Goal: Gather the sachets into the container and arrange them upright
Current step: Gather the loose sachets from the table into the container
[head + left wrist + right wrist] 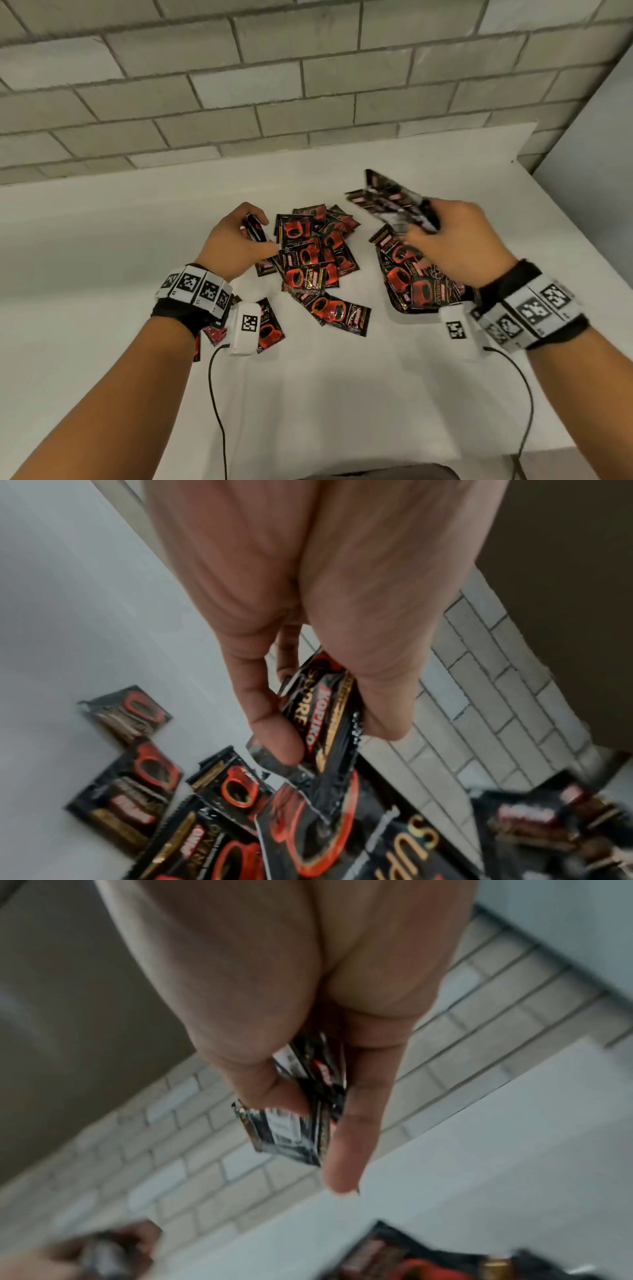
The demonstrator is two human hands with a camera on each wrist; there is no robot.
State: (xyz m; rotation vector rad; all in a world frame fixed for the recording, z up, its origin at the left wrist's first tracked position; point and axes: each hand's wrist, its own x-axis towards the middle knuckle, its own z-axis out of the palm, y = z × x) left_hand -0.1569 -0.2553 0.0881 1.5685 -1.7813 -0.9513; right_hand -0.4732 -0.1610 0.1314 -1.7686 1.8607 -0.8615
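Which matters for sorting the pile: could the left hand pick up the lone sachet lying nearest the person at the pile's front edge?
Probably not yet: the left hand already pinches sachets. The lone sachet lies uncovered on the table, so access is free once that hand empties.

The left hand (236,241) pinches a few coffee sachets (254,230) just left of the loose pile (313,255). The right hand (457,241) grips a fanned bunch (390,200) above the sachet-filled black container (407,306).
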